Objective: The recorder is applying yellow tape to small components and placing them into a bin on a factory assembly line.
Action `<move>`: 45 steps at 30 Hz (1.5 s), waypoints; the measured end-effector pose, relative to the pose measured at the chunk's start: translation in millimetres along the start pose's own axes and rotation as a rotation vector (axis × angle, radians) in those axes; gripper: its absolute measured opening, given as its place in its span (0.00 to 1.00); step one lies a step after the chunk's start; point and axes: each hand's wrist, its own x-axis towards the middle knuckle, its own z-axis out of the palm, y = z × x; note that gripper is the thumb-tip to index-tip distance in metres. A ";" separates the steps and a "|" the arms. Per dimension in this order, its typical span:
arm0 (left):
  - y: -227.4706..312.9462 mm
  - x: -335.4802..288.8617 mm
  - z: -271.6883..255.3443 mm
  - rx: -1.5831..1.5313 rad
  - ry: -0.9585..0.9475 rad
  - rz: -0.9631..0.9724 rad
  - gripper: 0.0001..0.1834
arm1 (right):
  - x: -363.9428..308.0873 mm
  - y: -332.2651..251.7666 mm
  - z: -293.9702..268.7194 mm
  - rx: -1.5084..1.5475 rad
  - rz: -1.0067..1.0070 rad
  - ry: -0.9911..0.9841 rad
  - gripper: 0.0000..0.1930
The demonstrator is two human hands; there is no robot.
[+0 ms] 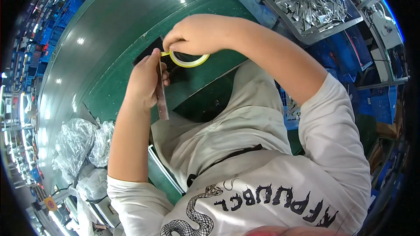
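Bright, cool indoor light leaves white glare spots on the glossy green surface (109,74) and glints on metal strips (306,0). Deep shadow lies under the surface's near edge. Both hands (188,35) look sharp; fisheye edges bend into black corners.

A grey metal tray (323,35) at the upper right of the frame holds a heap of thin, shiny silver strips (306,0). Blue plastic crates (54,28) line the upper left, beyond a glossy, dark green work surface (109,17). Crumpled clear plastic bags (75,142) bunch together at the lower left, near a small orange-yellow sign (50,204). At right of centre, a blue plastic basket (291,124) contains small pale pieces, and a bright blue-white light strip (392,17) edges the upper right.
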 end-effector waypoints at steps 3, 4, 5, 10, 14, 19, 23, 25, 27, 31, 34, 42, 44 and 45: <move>7.6 7.2 3.8 0.002 0.065 -0.065 0.15 | 7.8 -8.9 -18.1 -0.003 0.071 -0.063 0.15; 8.3 9.9 3.5 0.000 0.085 -0.091 0.15 | 10.1 -9.6 -23.0 -0.031 0.080 -0.099 0.15; 7.9 13.3 2.4 0.012 0.070 -0.096 0.14 | 12.2 -9.3 -26.4 -0.058 0.089 -0.135 0.15; 8.6 24.6 -0.8 0.065 0.076 -0.083 0.14 | 22.1 0.7 -24.8 -0.103 0.075 -0.195 0.15; 7.5 31.3 -1.6 0.173 0.081 -0.085 0.14 | 26.2 3.6 -23.0 -0.132 0.079 -0.238 0.15; 9.9 37.2 0.2 0.229 0.121 -0.141 0.14 | 38.5 12.2 -21.3 -0.158 0.053 -0.287 0.15; 11.4 37.4 5.6 0.234 0.149 -0.169 0.14 | 45.6 24.1 -14.5 -0.130 0.062 -0.268 0.16; 10.5 39.2 5.6 0.215 0.148 -0.174 0.14 | 46.8 24.1 -15.2 -0.123 0.054 -0.271 0.16; 10.5 40.7 1.8 0.193 0.156 -0.180 0.14 | 47.7 18.2 -18.8 -0.126 0.099 -0.311 0.15; 10.6 45.1 2.9 0.201 0.141 -0.182 0.13 | 47.0 20.2 -20.4 -0.133 0.119 -0.301 0.15; 10.4 47.6 3.7 0.177 0.148 -0.181 0.13 | 49.4 25.9 -18.4 -0.108 0.144 -0.303 0.16; 11.3 51.6 3.9 0.147 0.191 -0.199 0.13 | 46.7 24.7 -21.7 -0.089 0.129 -0.267 0.15; 11.6 50.7 3.7 0.167 0.176 -0.193 0.13 | 45.8 24.3 -21.1 -0.099 0.126 -0.263 0.15; 11.6 50.0 4.0 0.165 0.176 -0.192 0.13 | 45.5 24.2 -20.7 -0.108 0.124 -0.259 0.15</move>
